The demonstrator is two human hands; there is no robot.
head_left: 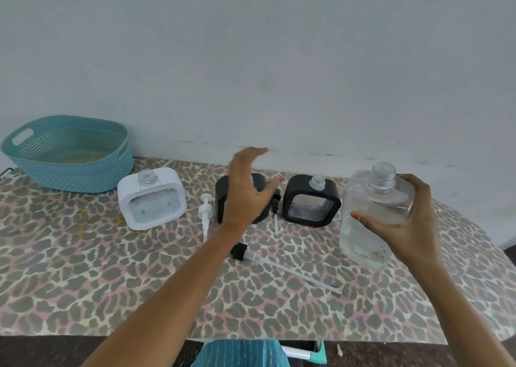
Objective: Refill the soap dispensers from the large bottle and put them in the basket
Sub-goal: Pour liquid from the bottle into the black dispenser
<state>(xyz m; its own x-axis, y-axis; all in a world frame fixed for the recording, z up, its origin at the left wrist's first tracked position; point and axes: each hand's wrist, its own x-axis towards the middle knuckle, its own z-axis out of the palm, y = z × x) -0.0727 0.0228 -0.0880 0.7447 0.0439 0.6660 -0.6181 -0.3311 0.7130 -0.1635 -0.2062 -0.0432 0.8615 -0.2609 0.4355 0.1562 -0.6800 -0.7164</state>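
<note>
middle black dispenser [221,199] mostly hidden behind blurred left hand [245,190]

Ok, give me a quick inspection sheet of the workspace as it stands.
Surface: leopard-print cloth.
Job's things: bottle uncapped, held; white dispenser and right black dispenser open-necked; middle black dispenser partly hidden; white pump, black pump, long pump lying loose; basket back left, no dispenser inside.
Clutter: nothing seen.
Grippers: left hand open over middle black dispenser; right hand grips bottle.
Cables: nothing seen.
Surroundings: pale wall behind.
</note>
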